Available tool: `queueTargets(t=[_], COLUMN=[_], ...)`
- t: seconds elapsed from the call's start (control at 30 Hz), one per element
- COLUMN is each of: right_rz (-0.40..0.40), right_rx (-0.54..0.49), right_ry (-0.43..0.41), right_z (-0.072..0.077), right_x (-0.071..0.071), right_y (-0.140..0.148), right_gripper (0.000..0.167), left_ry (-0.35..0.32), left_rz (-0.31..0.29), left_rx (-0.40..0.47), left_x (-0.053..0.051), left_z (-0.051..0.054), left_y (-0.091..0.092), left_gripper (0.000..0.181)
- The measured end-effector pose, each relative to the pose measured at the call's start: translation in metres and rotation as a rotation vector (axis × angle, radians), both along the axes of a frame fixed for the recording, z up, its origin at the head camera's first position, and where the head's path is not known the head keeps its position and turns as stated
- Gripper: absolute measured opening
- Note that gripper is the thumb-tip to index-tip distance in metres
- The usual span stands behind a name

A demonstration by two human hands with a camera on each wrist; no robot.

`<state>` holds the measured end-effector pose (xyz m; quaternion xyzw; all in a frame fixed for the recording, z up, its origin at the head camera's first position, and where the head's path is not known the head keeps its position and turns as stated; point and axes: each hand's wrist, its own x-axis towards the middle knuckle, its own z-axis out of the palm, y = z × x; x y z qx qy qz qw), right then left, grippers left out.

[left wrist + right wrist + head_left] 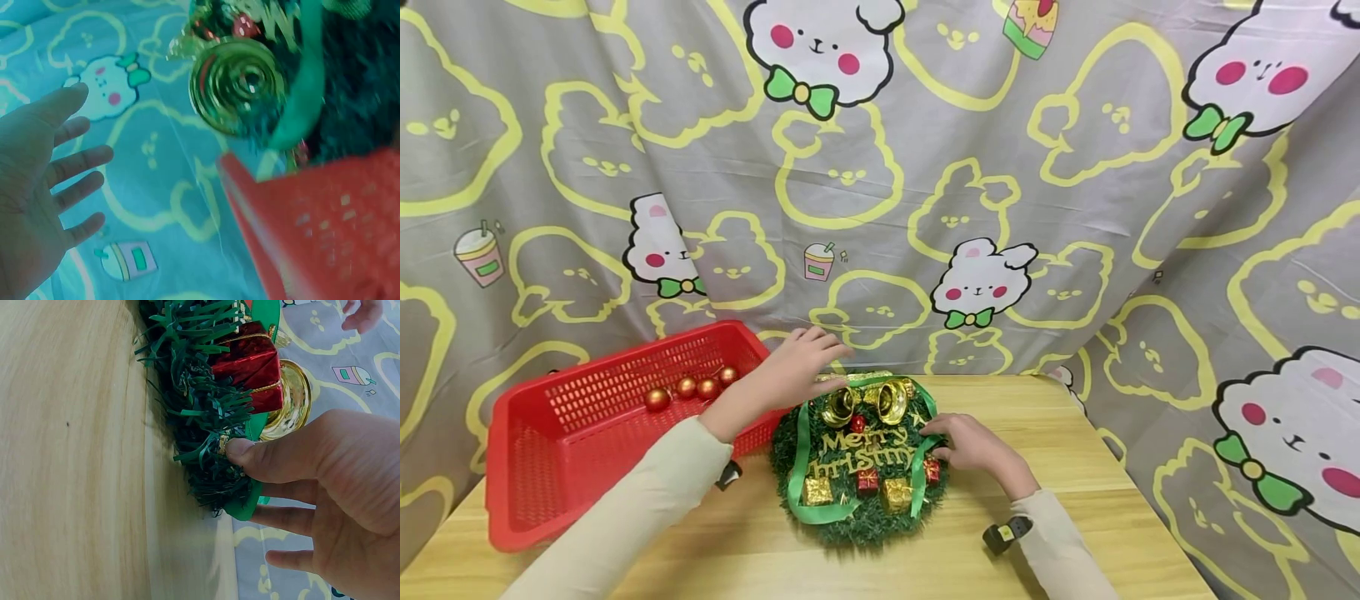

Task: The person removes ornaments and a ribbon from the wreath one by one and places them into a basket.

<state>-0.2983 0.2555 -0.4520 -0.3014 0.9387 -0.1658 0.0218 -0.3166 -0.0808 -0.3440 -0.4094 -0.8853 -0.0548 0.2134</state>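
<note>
A green tinsel Christmas wreath lies on the table, bearing gold "Merry Christmas" lettering, gold bells, small red and gold gift boxes and a green ribbon. My left hand hovers above the wreath's upper left, beside the bells. In the left wrist view its fingers are spread and hold nothing. At the wreath's right edge, my right hand pinches the green ribbon between thumb and fingers. The thumb also touches the tinsel; some fingertips are hidden behind the ribbon.
A red plastic basket stands at the left, close against the wreath, with several shiny red-gold baubles inside. Under everything is a wooden table. A patterned grey curtain hangs behind and to the right.
</note>
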Motion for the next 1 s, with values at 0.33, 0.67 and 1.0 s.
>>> queueTargets(t=[0.33,0.67,1.0], right_rz=[-0.01,-0.024,-0.025], right_rx=[-0.006,-0.011,-0.014], right_ry=[-0.013,-0.021,-0.021], right_z=[0.002,0.0,0.001], right_x=[0.0,0.001,0.001], right_y=[-0.002,-0.002,-0.002], right_gripper=[0.035,0.036,0.036], left_ry=[-0.052,-0.13,-0.102], left_rz=[-0.045,-0.076,-0.084], left_rx=[-0.003,-0.134,-0.25], left_x=[-0.005,-0.01,-0.014], left_z=[-0.026,-0.05,-0.062], left_y=[0.032,0.041,0.038], left_gripper=[0.034,0.035,0.036])
